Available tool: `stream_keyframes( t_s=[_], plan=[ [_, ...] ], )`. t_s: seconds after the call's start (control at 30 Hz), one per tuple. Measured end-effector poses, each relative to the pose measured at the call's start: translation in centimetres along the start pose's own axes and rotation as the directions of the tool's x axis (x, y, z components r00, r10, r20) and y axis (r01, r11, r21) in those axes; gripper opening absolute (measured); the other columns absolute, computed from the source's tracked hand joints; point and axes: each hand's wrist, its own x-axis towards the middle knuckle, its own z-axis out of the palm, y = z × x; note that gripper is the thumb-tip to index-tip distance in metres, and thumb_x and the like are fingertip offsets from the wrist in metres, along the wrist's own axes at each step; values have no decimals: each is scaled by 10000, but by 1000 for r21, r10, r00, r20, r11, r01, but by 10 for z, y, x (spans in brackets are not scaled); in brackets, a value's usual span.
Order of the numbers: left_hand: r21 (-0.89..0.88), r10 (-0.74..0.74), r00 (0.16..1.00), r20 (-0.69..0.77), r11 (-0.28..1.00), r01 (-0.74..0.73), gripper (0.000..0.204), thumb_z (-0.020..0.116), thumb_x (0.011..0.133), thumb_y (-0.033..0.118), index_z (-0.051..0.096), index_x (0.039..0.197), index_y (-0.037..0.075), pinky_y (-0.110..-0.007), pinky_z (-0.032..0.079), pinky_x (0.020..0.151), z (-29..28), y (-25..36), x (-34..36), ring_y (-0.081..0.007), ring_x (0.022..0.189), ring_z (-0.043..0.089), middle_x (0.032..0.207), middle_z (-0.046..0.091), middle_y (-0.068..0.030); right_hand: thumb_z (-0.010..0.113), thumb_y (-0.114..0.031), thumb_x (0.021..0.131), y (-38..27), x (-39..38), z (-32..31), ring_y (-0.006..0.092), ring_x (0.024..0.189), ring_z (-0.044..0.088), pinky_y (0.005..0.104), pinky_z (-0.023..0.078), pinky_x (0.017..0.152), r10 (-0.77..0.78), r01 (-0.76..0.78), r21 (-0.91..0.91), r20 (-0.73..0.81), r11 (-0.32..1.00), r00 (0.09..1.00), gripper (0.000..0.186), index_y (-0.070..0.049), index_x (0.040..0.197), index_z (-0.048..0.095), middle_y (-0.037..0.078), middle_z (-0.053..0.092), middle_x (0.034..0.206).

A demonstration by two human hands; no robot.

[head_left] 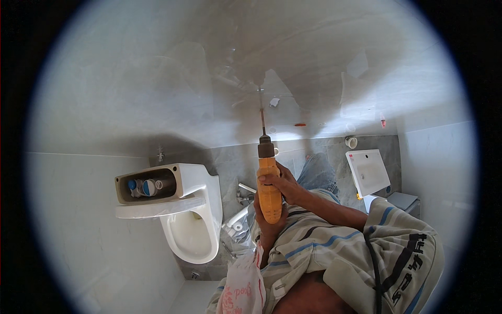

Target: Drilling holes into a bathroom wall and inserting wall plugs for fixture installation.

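Soft, cool light fills a round fisheye view, ringed in black with a blue fringe. The glossy wall across the top carries pale, hazy glare left and right of centre, with grey shadow between. Lines bow near the rim; the orange drill looks fairly sharp.

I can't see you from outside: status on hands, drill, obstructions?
Left hand and right hand gripping orange drill. Bit points at wall; contact unclear. Toilet off left; nothing seen blocking bit.
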Motion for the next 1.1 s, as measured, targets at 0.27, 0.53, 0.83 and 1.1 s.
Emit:
stream_keyframes(
  t_s=[0.27,0.53,0.83,1.1],
  plan=[
    [44,-18,1000,19,999,17,797,763,741,87,313,1396,22,-384,439,979,0,10,6,-270,1151,550,1252,515,-157,748,-227,778,-3,3,2,150,913,603,306,516,827,-12,12,6,-6,1000,1000,474,-72,1160,516,39,589,981],
    [61,-3,1000,14,998,3,773,757,742,84,318,1376,30,-383,430,982,1,14,10,-271,1154,538,1261,495,-146,750,-222,780,-5,3,1,156,907,612,316,528,838,14,-14,40,-18,999,1000,498,-71,1186,505,44,589,988],
    [19,-44,999,10,999,44,765,747,732,75,327,1369,38,-382,428,981,3,12,10,-258,1147,535,1257,489,-139,747,-225,772,-8,6,1,152,907,607,312,529,824,2,-2,28,7,1000,1000,501,-72,1181,503,41,586,981],
    [74,51,998,-23,996,-50,864,761,696,80,301,1426,31,-387,455,960,3,-3,11,-276,1121,576,1247,546,-166,741,-212,780,-6,8,2,154,899,615,308,534,811,-11,11,15,3,1000,1000,488,-67,1179,501,44,590,974]
  ],
)
